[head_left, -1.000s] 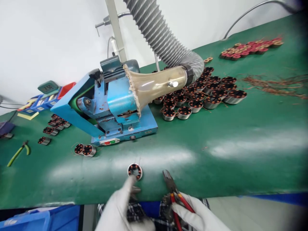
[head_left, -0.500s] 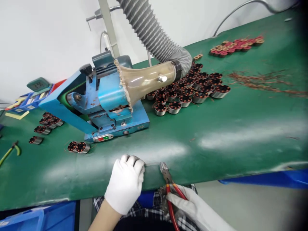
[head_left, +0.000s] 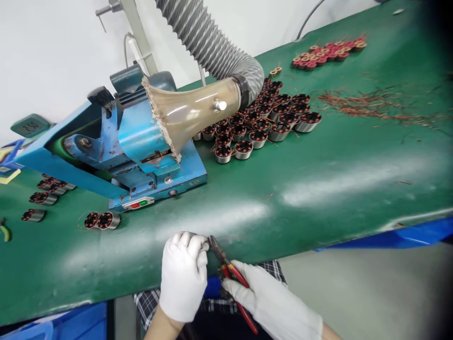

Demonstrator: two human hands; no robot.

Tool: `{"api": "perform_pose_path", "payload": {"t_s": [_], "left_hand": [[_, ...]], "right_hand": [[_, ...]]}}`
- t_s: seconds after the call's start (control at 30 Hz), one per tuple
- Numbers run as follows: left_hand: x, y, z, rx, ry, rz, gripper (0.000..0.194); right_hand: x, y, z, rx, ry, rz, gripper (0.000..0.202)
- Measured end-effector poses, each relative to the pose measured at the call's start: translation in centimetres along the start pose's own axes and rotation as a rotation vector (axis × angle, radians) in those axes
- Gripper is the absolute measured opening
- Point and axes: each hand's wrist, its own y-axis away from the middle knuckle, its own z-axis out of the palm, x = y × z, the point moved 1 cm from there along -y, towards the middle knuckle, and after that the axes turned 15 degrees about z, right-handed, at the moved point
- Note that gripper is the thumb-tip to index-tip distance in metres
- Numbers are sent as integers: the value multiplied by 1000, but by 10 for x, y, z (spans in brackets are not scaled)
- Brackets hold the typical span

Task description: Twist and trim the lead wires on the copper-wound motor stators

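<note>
My left hand (head_left: 184,276), in a white glove, is closed, its fingers curled at the green table's front edge. What it holds is hidden behind the fingers; only a small dark bit shows by the fingertips. Red-handled side cutters (head_left: 217,250) are gripped in my right hand (head_left: 265,295), also gloved in white. Their metal jaws point up and left, right beside the left fingertips. I cannot tell whether the jaws touch anything. Two wound motor stators (head_left: 109,220) with loose wire ends sit on the table to the left, beyond my left hand.
A blue belt machine (head_left: 139,137) with a grey suction hose (head_left: 208,45) stands ahead. Many stators (head_left: 244,149) crowd behind it, with pink-and-tan rings (head_left: 331,54) and copper wire scraps (head_left: 364,104) farther right. Blue bins (head_left: 81,321) sit below the table's edge.
My right hand has brought the cutters leftward to the left fingertips. The left hand stays closed in nearly the same place. The whole view has shifted a little.
</note>
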Motion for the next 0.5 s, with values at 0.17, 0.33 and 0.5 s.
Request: {"api": "perform_pose_path", "payload": {"t_s": [0.17, 0.33, 0.5], "left_hand": [[0, 0, 1, -19, -13, -15, 17], [1, -1, 0, -42, -57, -6, 18], [-8, 1, 0, -55, -46, 40, 20]], "right_hand": [[5, -4, 7, 48, 117, 22, 27], [14, -10, 13, 93, 54, 86, 25], [6, -9, 7, -126, -325, 27, 26]]}}
